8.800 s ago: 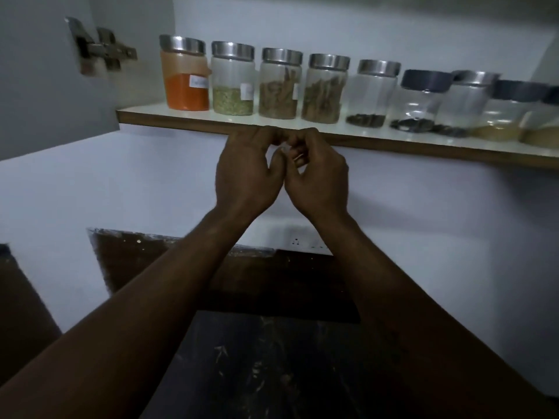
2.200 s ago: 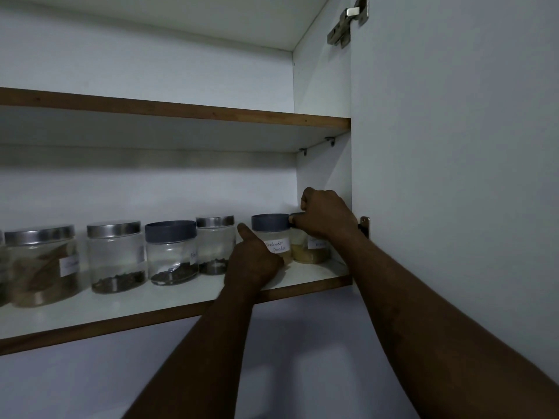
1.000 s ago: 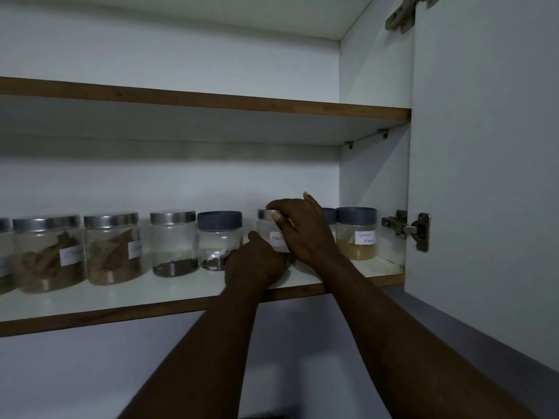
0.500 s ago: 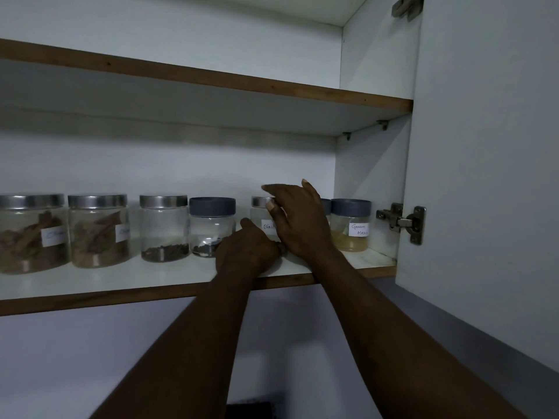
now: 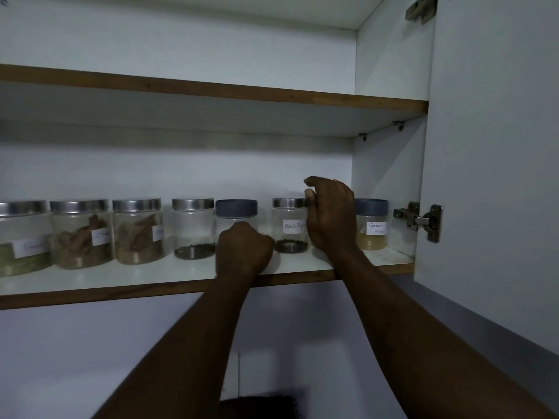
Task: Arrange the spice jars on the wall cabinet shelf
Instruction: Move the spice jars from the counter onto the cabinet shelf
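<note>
Several clear spice jars stand in a row on the lower shelf of the wall cabinet. My left hand is a closed fist resting on the shelf in front of a grey-lidded jar. My right hand hovers with curved, spread fingers between the steel-lidded Black Pepper jar and the grey-lidded Garam Masala jar. Its thumb touches the Black Pepper lid. Whatever stands behind that hand is hidden. Further left are a jar of dark seeds, two jars of brown bark and a jar of green spice.
An upper shelf runs close above the jars. The open white cabinet door stands at the right, with a metal hinge just beyond the last jar. White wall lies below the cabinet.
My right hand has slid right off the Black Pepper jar, so its label now shows. My left fist has stayed on the shelf.
</note>
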